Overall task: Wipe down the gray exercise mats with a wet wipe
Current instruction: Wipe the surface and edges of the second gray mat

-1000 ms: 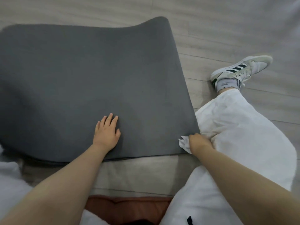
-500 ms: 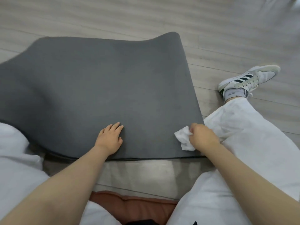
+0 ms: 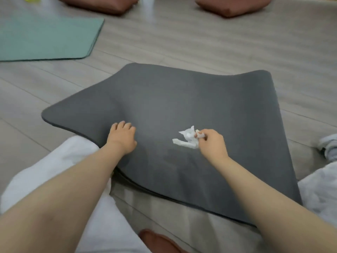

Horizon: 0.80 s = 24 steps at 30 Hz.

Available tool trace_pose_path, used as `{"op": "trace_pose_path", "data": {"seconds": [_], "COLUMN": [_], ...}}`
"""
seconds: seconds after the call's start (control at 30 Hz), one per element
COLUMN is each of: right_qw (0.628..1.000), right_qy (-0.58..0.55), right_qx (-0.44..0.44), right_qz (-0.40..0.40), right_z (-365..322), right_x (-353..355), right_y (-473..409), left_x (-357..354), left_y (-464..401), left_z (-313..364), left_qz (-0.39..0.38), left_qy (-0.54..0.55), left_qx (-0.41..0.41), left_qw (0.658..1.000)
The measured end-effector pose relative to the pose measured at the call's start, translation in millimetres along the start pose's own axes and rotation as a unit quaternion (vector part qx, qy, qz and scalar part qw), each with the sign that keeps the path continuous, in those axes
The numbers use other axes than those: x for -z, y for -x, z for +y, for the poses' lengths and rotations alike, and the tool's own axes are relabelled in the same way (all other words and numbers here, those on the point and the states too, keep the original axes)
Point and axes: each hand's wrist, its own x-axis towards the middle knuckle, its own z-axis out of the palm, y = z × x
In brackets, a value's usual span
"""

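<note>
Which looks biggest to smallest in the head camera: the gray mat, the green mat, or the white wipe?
1. gray mat, nearest the camera
2. green mat, farther off and cut by the frame edge, so its true size is unsure
3. wet wipe, pinched by the right hand

A green mat [image 3: 45,37] lies flat on the grey plank floor [image 3: 200,42] at far left. Two brown cushions [image 3: 98,4] [image 3: 233,6] sit along the floor's far edge, another brown cushion [image 3: 158,241] at the near edge.
</note>
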Motion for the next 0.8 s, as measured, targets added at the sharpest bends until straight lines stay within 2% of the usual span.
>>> {"op": "trace_pose_path", "data": {"seconds": [0.17, 0.37, 0.47, 0.63, 0.8], "right_qw": [0.997, 0.984, 0.970, 0.949, 0.957], "right_qy": [-0.028, -0.096, -0.161, -0.208, -0.173], "right_qx": [-0.003, -0.031, -0.054, -0.030, 0.025], "right_qz": [-0.076, -0.148, -0.176, -0.235, -0.233], "right_z": [-73, -126, -139, -154, -159], "right_x": [-56, -112, -130, -150, -161], "right_y": [-19, -35, -34, -24, -13], "left_x": [32, 31, 27, 26, 15], "left_y": [-15, -22, -28, -37, -34], "left_z": [-71, -126, -139, -152, -184], "left_qz": [-0.003, -0.036, -0.027, -0.041, -0.029], "left_qy": [0.000, 0.054, 0.095, 0.179, 0.242], "left_qx": [0.105, 0.256, 0.292, 0.328, 0.400], "left_qw": [0.994, 0.965, 0.951, 0.927, 0.884]}}
